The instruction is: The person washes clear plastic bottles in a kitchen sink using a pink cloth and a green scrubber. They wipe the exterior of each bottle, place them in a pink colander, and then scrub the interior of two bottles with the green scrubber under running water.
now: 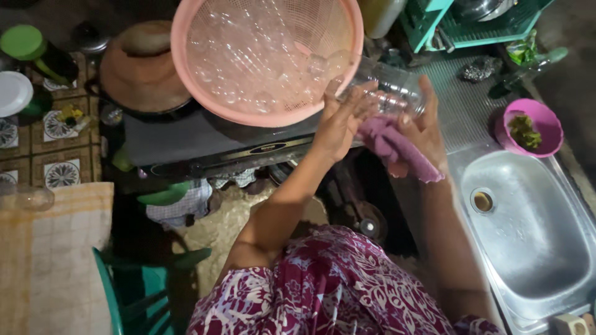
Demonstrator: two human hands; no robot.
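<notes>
Drying step, I'd say: left hand (338, 121) and right hand (428, 124) both gripped clear glass (388, 93), purple cloth (397, 146) underneath, at 5 o'clock of pink colander (267, 59). Next needs rotating glass against cloth.

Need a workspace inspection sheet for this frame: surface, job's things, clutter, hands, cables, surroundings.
Surface: stainless steel sink with ribbed drainboard, basin without dishes; dark stove top to its left.
Job's things: clear glass jar held tilted between both hands; purple cloth below it; round pink plastic colander full of clear glassware sits on the stove.
Clutter: small pink bowl with green scraps beside the sink; brown lidded pot; white plate; green-lidded container.
Hands: left hand grips the jar's side; right hand holds jar and cloth.
Cables: nothing seen.
Surroundings: green plastic crate above the drainboard; teal chair; checked cloth; patterned tiles.
</notes>
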